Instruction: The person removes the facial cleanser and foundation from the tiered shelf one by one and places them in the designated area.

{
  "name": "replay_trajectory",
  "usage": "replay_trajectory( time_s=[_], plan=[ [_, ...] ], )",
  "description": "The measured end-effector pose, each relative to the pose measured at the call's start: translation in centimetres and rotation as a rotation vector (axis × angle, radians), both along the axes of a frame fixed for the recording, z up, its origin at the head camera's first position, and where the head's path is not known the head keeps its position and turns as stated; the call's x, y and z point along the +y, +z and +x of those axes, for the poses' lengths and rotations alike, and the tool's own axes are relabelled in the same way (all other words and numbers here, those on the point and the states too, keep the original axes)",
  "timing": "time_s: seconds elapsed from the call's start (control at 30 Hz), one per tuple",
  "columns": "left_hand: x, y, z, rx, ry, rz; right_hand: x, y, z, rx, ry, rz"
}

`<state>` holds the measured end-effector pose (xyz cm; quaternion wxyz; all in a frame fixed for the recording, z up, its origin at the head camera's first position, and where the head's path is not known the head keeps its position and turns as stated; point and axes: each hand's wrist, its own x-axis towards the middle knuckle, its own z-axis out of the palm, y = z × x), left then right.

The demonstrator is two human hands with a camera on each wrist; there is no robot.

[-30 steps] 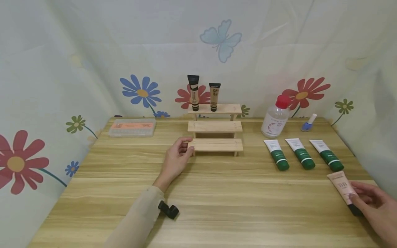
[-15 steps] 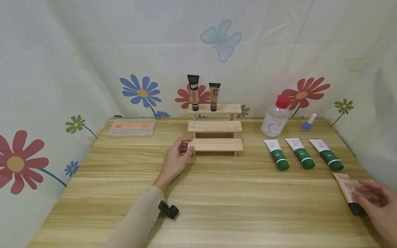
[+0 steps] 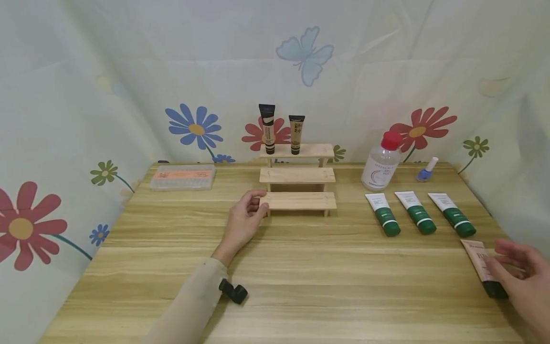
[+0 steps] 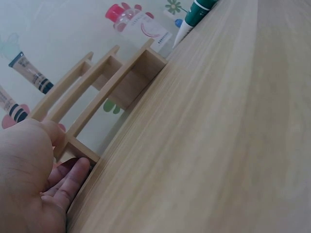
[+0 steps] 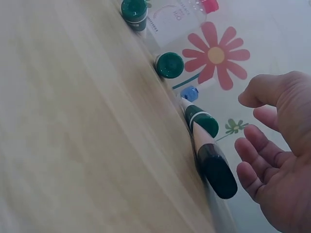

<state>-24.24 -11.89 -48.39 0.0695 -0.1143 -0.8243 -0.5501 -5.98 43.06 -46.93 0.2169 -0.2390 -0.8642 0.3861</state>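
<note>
Right hand (image 3: pixel 517 274) hovers w/ fingers apart over pink black-capped tube (image 3: pixel 482 265) lying at wooden surface (image 3: pixel 301 267) edge, left hand (image 3: pixel 245 217) pinching stepped wooden rack (image 3: pixel 297 200); clumsy grab could knock tube off.

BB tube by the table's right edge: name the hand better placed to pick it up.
Right. The right hand hovers open just beside the BB tube, while the left hand holds the wooden step rack far across the table.

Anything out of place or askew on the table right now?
Mostly tidy. The pink BB tube lies alone near the right edge, angled, apart from the neat row of three green-capped tubes. The right hand hovers beside it, fingers open. Nothing looks spilled or damaged.
</note>
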Motion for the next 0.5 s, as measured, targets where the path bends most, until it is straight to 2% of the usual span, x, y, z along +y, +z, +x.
replay_trajectory(
  time_s=[0.27, 0.4, 0.5],
  plan=[
    [-0.1, 0.3, 0.1, -0.004, -0.001, 0.015, -1.6, 3.0, -1.7, 0.168, 0.114, -0.185],
    [-0.1, 0.4, 0.2, -0.002, -0.012, 0.011, -3.1, 4.7, -3.1, 0.244, 0.22, -0.175],
    [-0.1, 0.4, 0.2, -0.003, -0.015, 0.013, -4.6, 5.7, -4.8, 0.277, 0.285, -0.148]
  ],
)
